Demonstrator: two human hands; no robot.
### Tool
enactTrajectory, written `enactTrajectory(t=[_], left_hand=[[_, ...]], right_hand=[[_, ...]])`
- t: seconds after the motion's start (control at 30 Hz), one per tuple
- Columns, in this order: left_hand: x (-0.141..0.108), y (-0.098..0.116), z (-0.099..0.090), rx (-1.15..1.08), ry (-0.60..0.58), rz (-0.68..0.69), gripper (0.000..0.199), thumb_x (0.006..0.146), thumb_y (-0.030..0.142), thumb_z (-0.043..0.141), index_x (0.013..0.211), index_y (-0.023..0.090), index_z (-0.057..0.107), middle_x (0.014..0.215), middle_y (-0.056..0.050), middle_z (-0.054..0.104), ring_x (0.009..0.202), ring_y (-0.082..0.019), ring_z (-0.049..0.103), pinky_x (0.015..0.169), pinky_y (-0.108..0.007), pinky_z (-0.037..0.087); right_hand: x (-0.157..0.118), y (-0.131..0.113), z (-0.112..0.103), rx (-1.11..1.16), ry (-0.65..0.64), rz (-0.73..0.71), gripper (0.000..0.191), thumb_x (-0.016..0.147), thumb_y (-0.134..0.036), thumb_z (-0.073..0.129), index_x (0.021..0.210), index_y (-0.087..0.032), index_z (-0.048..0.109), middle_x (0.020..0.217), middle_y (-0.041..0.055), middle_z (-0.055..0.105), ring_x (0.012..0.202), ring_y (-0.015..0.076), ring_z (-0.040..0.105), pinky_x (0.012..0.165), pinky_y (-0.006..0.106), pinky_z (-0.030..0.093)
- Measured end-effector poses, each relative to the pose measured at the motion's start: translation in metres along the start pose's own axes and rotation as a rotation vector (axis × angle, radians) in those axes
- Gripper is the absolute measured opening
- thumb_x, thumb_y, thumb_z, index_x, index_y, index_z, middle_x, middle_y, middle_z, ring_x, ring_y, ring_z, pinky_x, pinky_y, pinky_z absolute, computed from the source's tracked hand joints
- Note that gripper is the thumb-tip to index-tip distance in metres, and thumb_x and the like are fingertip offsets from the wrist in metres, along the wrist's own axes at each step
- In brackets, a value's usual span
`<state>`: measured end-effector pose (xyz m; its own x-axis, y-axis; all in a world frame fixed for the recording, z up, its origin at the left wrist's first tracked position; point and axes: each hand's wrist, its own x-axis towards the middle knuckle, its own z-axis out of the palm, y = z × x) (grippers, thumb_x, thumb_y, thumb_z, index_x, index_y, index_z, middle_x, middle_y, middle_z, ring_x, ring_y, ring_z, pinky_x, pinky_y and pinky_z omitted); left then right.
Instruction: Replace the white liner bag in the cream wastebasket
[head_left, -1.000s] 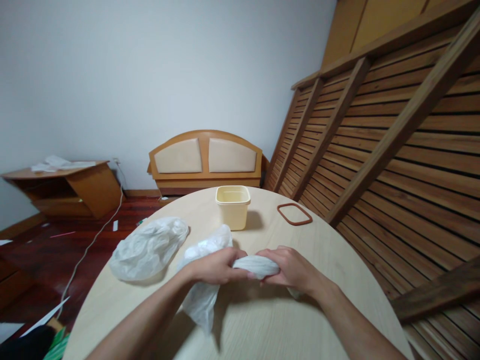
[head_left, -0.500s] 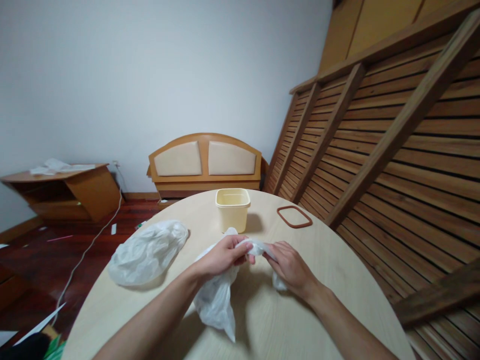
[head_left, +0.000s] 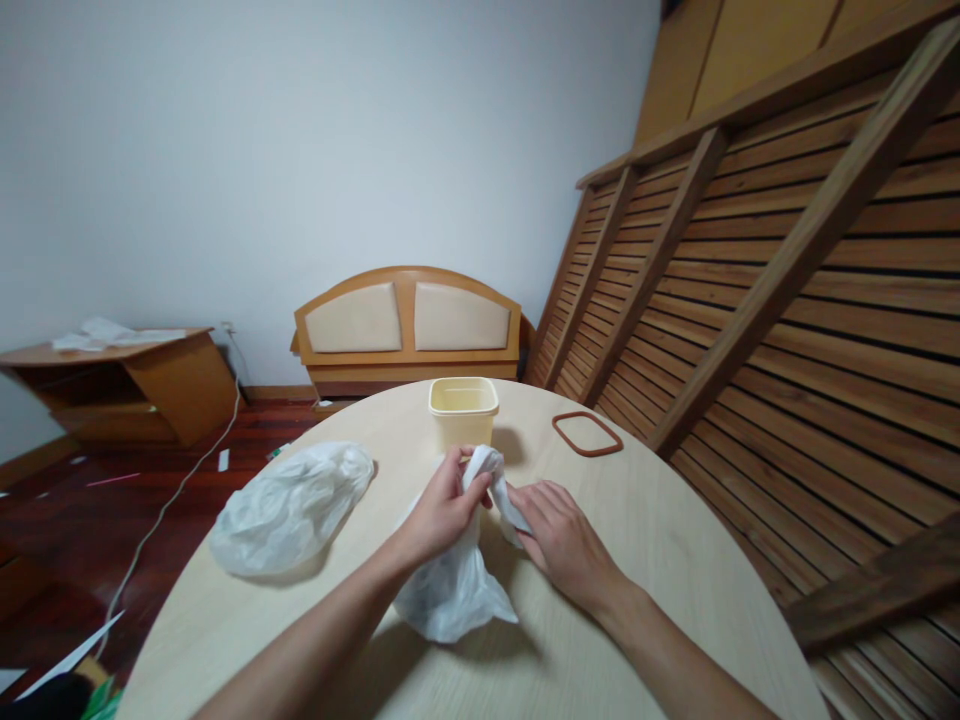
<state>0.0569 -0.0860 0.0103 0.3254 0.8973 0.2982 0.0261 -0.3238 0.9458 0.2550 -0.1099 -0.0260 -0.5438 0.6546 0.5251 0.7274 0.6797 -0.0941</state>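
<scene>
Over the surface (head_left: 555,680), the left hand (head_left: 446,510) pinches a white bag (head_left: 454,600) while the right hand (head_left: 562,545) grasps its bunched strip (head_left: 491,462). It looks light, soft, slightly slippery; the gathered part probably offers the firmest hold.

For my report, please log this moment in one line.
left hand: holds twisted white plastic bag; right hand: same bag; yellow boxy plastic tub: beyond

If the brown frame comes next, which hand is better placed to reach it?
Right hand, probably: it's nearer the brown frame than the left hand, though both hold one white bag.
</scene>
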Motion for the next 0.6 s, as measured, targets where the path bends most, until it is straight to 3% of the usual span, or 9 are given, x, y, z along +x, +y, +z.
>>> enactTrajectory(t=[0.1,0.23,0.33,0.43,0.6], left_hand=[[-0.005,-0.007,-0.001,0.329,-0.08,0.108,0.034,0.098,0.035,0.05,0.127,0.019,0.045,0.111,-0.011,0.068,0.096,-0.021,0.066,0.088,-0.037,0.052],[-0.011,-0.005,-0.004,0.661,-0.187,0.184,0.048,0.096,0.024,0.049,0.142,0.02,0.035,0.135,-0.017,0.06,0.119,-0.028,0.062,0.1,-0.045,0.049],[-0.013,-0.003,-0.006,0.798,-0.282,0.249,0.057,0.092,0.019,0.053,0.145,0.021,0.032,0.138,-0.017,0.058,0.122,-0.029,0.06,0.101,-0.047,0.049],[-0.012,-0.003,-0.007,0.876,-0.334,0.277,0.057,0.09,0.023,0.06,0.143,0.02,0.039,0.133,-0.015,0.061,0.12,-0.03,0.06,0.101,-0.048,0.048],[-0.008,0.001,-0.006,0.904,-0.387,0.261,0.02,0.093,0.024,0.058,0.112,0.018,0.062,0.104,-0.008,0.067,0.097,-0.025,0.063,0.088,-0.04,0.05]], right_hand=[[-0.001,-0.001,0.001,0.05,0.033,-0.025,0.056,0.079,-0.002,0.063,0.129,-0.022,0.047,0.113,0.0088,0.067,0.107,0.0285,0.063,0.104,0.056,0.046],[-0.003,-0.003,0.002,0.12,0.117,-0.042,0.051,0.073,0.003,0.063,0.115,-0.022,0.049,0.11,0.0088,0.067,0.104,0.0275,0.066,0.098,0.054,0.053],[-0.005,-0.002,0.0,0.161,0.178,-0.025,0.047,0.074,0.003,0.062,0.112,-0.022,0.051,0.119,0.0112,0.064,0.107,0.0265,0.067,0.089,0.044,0.059],[-0.007,0.0,-0.002,0.185,0.215,-0.048,0.042,0.078,0.002,0.06,0.111,-0.023,0.055,0.125,0.0108,0.062,0.113,0.0248,0.066,0.092,0.041,0.059],[-0.008,0.005,-0.004,0.24,0.213,-0.128,0.038,0.082,-0.001,0.057,0.112,-0.024,0.059,0.123,0.0095,0.065,0.113,0.0223,0.066,0.094,0.038,0.058]])
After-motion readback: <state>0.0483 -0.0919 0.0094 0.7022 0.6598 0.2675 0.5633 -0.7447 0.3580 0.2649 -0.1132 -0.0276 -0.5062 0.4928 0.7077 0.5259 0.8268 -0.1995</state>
